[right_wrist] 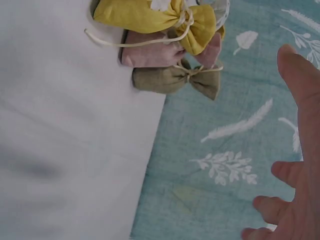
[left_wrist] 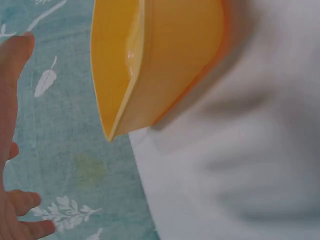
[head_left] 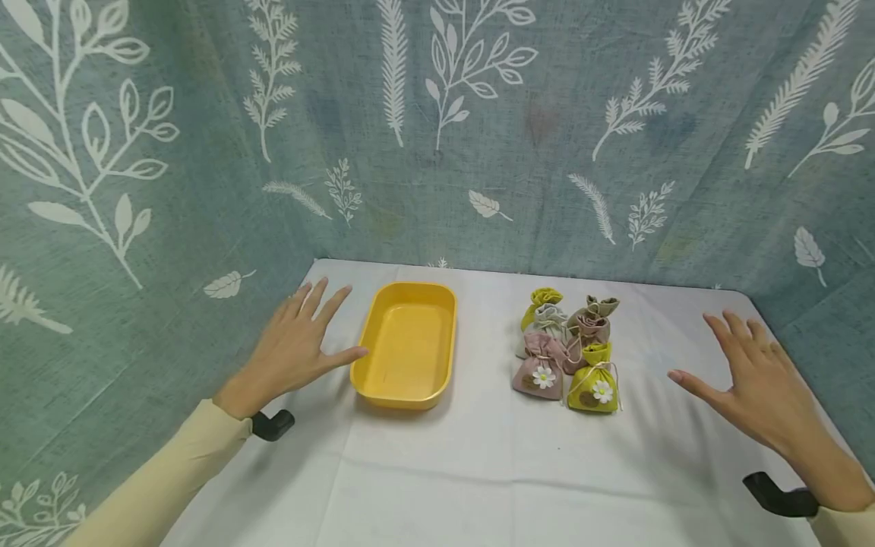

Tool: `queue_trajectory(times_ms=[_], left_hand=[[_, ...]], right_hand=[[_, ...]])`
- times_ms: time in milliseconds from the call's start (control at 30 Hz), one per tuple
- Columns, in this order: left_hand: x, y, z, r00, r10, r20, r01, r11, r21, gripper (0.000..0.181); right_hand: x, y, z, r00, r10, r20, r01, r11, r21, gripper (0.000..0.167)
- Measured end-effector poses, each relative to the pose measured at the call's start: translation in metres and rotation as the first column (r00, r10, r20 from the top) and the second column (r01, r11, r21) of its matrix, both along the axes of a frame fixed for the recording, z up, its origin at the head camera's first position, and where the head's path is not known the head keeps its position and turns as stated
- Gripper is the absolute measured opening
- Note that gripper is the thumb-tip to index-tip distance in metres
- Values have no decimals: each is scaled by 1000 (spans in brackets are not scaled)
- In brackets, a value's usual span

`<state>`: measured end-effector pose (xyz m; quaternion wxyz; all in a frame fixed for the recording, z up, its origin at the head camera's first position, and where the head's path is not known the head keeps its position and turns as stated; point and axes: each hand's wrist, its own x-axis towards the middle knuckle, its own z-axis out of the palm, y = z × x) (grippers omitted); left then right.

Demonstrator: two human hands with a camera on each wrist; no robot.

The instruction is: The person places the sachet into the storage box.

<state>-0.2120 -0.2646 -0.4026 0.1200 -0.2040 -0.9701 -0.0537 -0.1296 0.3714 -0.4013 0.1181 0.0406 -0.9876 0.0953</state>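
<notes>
Fingers spread, my left hand (head_left: 290, 349) hovers at the left of a yellow plastic tray (head_left: 443, 349), its thumb near the tray's left rim. In the left wrist view the tray (left_wrist: 175, 55) shows its side wall beside the hand (left_wrist: 10, 110). My right hand (head_left: 759, 380) is held over the right of the table, fingers apart, holding nothing. Between the hands several small drawstring pouches stand in a cluster: a front yellow pouch (head_left: 593, 387) and a pink pouch (head_left: 540, 372) with white flowers, others behind. An olive-brown pouch (right_wrist: 160, 80) shows in the right wrist view.
A white cloth (head_left: 478, 471) covers the table. Blue-green curtains (head_left: 424, 190) with white leaf prints hang behind and at both sides. Black wrist straps (head_left: 273, 425) sit on both forearms.
</notes>
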Motion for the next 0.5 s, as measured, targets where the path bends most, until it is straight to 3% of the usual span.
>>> queue_trajectory(times_ms=[100,200,333,500], left_hand=[[-2,0,-4,998,-42,45,37,994,103,95],[-2,0,-8,988,-91,125,61,973,224,87],[-2,0,-17,965,-111,239,25,942,336,80],[-2,-2,-31,949,-108,297,-18,919,395,74]], right_hand=[[1,-3,2,998,-21,55,22,999,-23,110],[3,-8,2,995,-28,98,32,999,-37,105],[5,-13,-1,993,9,120,0,997,-79,90],[4,-23,-12,985,71,157,-45,986,-163,76]])
